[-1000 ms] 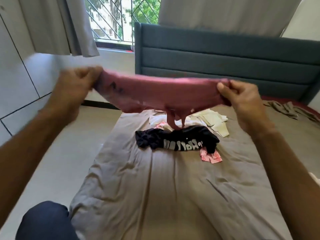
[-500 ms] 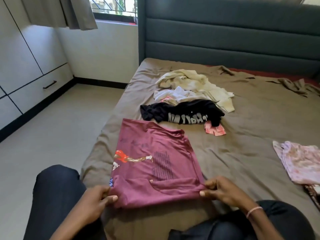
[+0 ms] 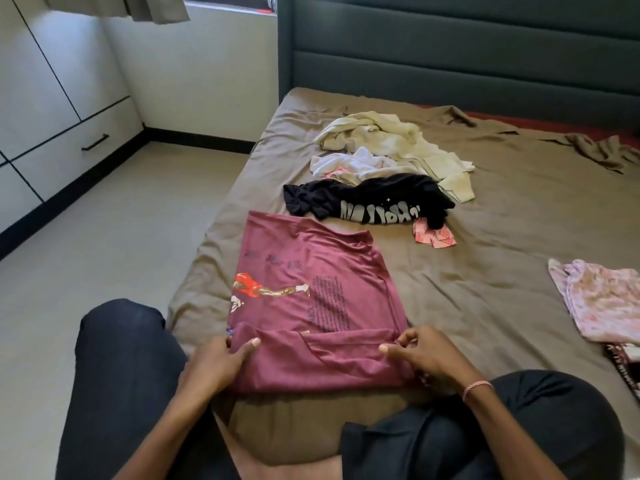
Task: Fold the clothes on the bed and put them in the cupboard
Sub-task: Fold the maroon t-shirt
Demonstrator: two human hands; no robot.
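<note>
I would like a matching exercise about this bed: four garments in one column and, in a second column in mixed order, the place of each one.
1. maroon printed T-shirt
2. black T-shirt with white lettering
3. cream crumpled garment
4. pink floral garment

A. nearest the dark padded headboard
B. at the picture's right edge
C. flat, pinched by left hand and right hand
D. bunched, just beyond the maroon printed T-shirt

Pairs: 1-C, 2-D, 3-A, 4-B

my left hand [image 3: 221,362] sits low, thumb lying on top of the maroon shirt [image 3: 311,306], fingers curled at its side edge. my right hand [image 3: 427,355] pinches the same near fold, fingers bent, wrist cocked. both forearms angle inward from below.
</note>
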